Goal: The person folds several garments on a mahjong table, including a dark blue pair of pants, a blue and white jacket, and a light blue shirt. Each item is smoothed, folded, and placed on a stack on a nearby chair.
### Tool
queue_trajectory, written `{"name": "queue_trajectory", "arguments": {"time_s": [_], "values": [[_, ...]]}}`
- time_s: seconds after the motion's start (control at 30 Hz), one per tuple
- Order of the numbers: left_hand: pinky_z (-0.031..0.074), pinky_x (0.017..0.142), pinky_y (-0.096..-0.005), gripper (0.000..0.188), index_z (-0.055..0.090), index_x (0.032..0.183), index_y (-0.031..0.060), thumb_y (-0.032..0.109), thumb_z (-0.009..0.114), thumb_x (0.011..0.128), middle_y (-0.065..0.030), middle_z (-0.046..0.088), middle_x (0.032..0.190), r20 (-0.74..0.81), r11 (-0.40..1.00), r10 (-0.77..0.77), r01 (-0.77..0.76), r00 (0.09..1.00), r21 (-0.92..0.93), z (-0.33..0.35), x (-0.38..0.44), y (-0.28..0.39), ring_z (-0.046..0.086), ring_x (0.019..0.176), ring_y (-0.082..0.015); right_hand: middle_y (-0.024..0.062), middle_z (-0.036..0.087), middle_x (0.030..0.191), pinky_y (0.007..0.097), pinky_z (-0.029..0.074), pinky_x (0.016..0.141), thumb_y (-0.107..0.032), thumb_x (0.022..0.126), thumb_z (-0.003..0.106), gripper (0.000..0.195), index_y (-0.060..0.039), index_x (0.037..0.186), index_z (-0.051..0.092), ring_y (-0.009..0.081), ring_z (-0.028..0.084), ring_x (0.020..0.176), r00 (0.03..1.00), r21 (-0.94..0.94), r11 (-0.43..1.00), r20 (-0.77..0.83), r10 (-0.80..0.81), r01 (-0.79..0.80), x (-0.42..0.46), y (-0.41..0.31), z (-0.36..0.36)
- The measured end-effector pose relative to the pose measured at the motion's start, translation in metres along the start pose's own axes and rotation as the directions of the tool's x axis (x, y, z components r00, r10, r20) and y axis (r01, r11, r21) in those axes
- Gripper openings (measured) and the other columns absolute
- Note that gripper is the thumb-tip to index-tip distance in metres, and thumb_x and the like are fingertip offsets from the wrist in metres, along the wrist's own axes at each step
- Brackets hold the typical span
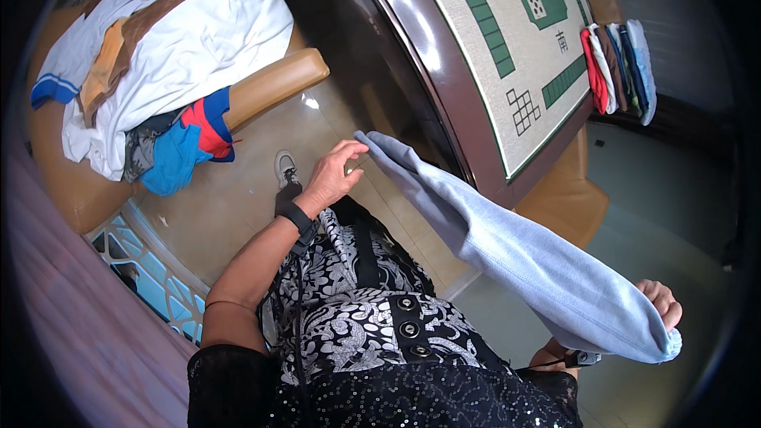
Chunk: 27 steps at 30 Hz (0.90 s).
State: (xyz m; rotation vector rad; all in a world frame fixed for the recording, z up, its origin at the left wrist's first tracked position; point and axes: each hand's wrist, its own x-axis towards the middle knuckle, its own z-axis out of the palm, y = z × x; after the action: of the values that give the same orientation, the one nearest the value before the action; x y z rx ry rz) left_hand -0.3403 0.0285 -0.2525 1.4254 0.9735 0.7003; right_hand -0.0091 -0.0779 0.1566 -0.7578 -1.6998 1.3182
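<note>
A long light blue fabric garment [523, 255], with a gathered elastic edge at its wide end, stretches diagonally in front of me. My right hand [660, 303] grips it beside that elastic edge, partly hidden behind the cloth. Close to the narrow far end is my left hand [336, 172], its thumb spread away from the fingers. Its fingertips overlap the cloth's tip in the picture; whether they touch it is unclear.
A tan sofa [279, 80] at upper left bears a heap of loose clothes [202, 41]. Right of it stands a dark red table [410, 18] with a mahjong-patterned mat [475, 59]. Several folded garments [621, 68] sit beyond its edge, near a tan seat [565, 208]. A pinkish curtain [89, 321] hangs at left.
</note>
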Motion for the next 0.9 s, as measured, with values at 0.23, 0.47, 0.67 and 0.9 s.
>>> {"name": "queue_trajectory", "arguments": {"time_s": [0.23,0.47,0.67,0.9], "values": [[0.048,0.078,-0.0341,0.021,0.064,0.089,0.0072,0.001,0.065,0.069,-0.0064,0.058,0.111,0.148,0.986,0.135,-0.148,0.98,0.077,0.025,0.016,-0.009,0.059,0.094,-0.0238,0.0055,0.058,0.069,0.0287,0.049,0.051,-0.014,0.08,0.07,0.013,-0.0088,0.09,0.065,0.0154,0.056,0.052,0.992,0.051,0.997,0.114,0.054,-0.06,0.001,-0.003,-0.006],[0.033,0.1,-0.0453,0.012,0.067,0.077,0.0074,0.009,0.062,0.065,-0.0074,0.048,0.133,0.236,0.947,0.203,-0.251,0.95,0.198,0.031,0.018,-0.008,0.038,0.126,-0.0276,0.0048,0.055,0.063,0.0272,0.047,0.047,-0.01,0.081,0.068,0.009,-0.0066,0.088,0.064,0.0142,0.052,0.043,0.994,0.049,0.997,0.091,0.059,-0.063,0.004,-0.001,0.005],[0.036,0.099,-0.0402,0.013,0.065,0.076,0.0032,0.008,0.059,0.065,-0.0091,0.057,0.119,0.444,0.963,0.218,-0.264,0.869,0.044,0.044,0.034,-0.006,0.045,0.119,-0.0296,0.0023,0.054,0.061,0.025,0.043,0.045,-0.011,0.082,0.068,0.009,-0.0076,0.088,0.064,0.0127,0.05,0.042,0.998,0.033,0.999,0.051,0.036,-0.038,0.0,-0.015,0.011],[0.045,0.076,-0.0317,0.011,0.059,0.077,-0.0023,0.008,0.059,0.072,-0.0099,0.061,0.084,0.4,0.99,0.136,-0.114,0.906,-0.078,0.025,0.038,0.006,0.057,0.08,-0.0238,-0.0006,0.05,0.063,0.0259,0.034,0.046,-0.021,0.082,0.063,0.017,-0.0131,0.075,0.05,0.0109,0.041,0.047,0.808,-0.186,0.983,-0.579,-0.109,-0.001,-0.057,-0.028,0.021]]}}
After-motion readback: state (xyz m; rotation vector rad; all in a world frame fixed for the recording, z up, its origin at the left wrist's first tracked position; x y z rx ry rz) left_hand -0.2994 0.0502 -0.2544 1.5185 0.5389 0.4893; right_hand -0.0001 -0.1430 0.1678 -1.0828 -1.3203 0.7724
